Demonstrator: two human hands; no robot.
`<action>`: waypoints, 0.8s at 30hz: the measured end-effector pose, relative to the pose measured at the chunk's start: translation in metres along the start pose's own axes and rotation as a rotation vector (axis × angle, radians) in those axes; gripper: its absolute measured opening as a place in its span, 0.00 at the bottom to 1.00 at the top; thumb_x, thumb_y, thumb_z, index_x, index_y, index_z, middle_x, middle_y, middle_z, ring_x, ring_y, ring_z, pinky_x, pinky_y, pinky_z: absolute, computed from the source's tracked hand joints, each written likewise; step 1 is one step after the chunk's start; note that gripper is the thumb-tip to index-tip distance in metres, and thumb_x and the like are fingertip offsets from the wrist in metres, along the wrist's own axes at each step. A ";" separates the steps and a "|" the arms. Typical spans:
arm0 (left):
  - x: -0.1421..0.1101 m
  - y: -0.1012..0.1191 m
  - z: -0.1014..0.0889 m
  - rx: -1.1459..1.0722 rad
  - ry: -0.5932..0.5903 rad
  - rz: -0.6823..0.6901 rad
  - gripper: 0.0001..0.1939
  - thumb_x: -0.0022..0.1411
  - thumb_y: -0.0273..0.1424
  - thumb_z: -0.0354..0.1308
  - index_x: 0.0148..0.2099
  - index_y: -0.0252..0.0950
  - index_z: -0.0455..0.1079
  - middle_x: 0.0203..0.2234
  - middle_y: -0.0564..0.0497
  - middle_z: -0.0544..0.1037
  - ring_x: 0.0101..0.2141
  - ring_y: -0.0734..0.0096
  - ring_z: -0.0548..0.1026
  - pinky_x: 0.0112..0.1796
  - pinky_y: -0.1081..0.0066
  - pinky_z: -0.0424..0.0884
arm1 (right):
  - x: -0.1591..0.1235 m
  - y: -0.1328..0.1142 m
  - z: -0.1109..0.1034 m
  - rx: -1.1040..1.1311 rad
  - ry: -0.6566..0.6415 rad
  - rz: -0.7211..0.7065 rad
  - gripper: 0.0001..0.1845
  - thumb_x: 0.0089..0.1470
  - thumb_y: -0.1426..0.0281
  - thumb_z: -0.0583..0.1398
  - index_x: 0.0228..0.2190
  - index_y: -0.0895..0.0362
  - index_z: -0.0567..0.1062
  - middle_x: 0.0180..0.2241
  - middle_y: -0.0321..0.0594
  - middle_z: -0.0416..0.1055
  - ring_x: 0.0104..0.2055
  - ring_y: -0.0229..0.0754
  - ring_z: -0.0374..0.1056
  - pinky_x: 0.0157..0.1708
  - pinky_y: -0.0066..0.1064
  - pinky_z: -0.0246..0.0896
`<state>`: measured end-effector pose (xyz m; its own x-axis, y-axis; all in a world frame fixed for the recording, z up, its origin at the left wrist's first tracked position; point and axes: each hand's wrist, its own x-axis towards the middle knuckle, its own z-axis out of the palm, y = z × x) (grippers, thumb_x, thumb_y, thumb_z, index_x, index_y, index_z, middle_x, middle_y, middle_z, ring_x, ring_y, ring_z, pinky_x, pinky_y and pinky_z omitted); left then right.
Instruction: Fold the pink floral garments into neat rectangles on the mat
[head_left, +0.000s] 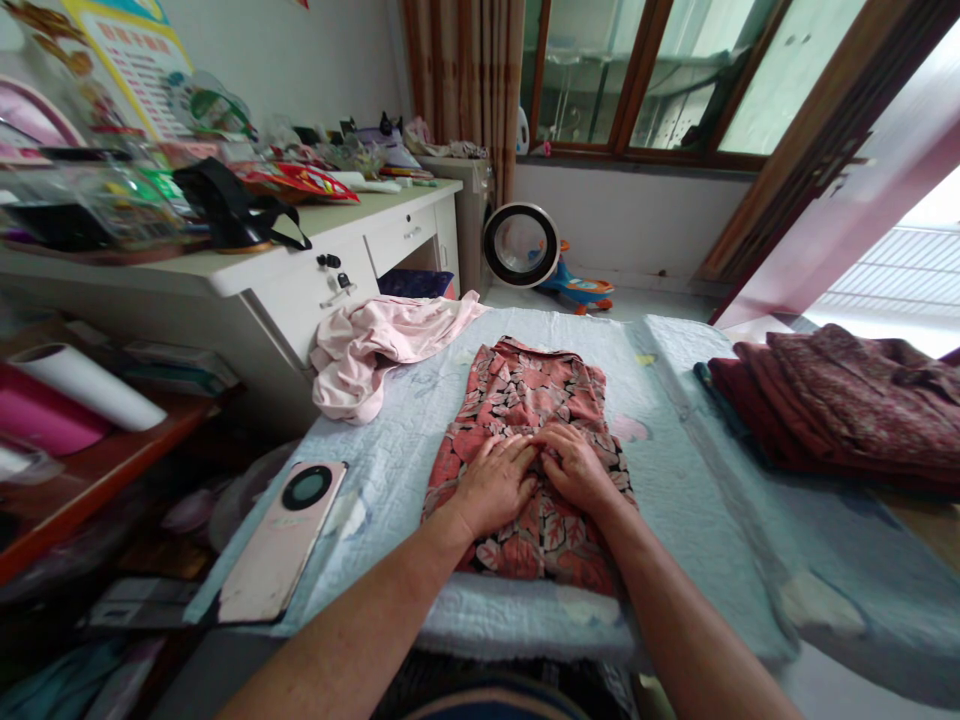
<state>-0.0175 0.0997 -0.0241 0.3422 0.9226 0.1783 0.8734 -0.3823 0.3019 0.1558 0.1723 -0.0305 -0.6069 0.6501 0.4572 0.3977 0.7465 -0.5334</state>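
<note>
A red floral garment (536,400) lies folded into a narrow rectangle on the pale blue quilted surface (675,470) in front of me. My left hand (496,482) rests flat on its middle, fingers stretched out. My right hand (576,467) lies beside it on the same garment, fingers spread and touching the left hand's fingertips. Both hands press on the fabric and hold nothing.
A crumpled pink garment (375,350) lies at the far left of the quilt. A pink phone (285,535) lies near the left edge. Folded dark red clothes (832,405) are stacked at the right. A cluttered white desk (247,270) stands to the left.
</note>
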 end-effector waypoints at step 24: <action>-0.001 -0.002 0.003 -0.009 0.029 0.010 0.25 0.70 0.37 0.49 0.67 0.39 0.57 0.64 0.46 0.64 0.64 0.60 0.60 0.64 0.52 0.52 | 0.001 -0.001 0.000 0.009 -0.008 0.024 0.17 0.49 0.81 0.56 0.40 0.56 0.76 0.41 0.44 0.74 0.45 0.46 0.68 0.50 0.40 0.64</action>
<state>-0.0185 0.0998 -0.0277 0.3403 0.9170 0.2082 0.8669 -0.3917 0.3084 0.1547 0.1726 -0.0293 -0.6029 0.6666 0.4384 0.4064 0.7294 -0.5503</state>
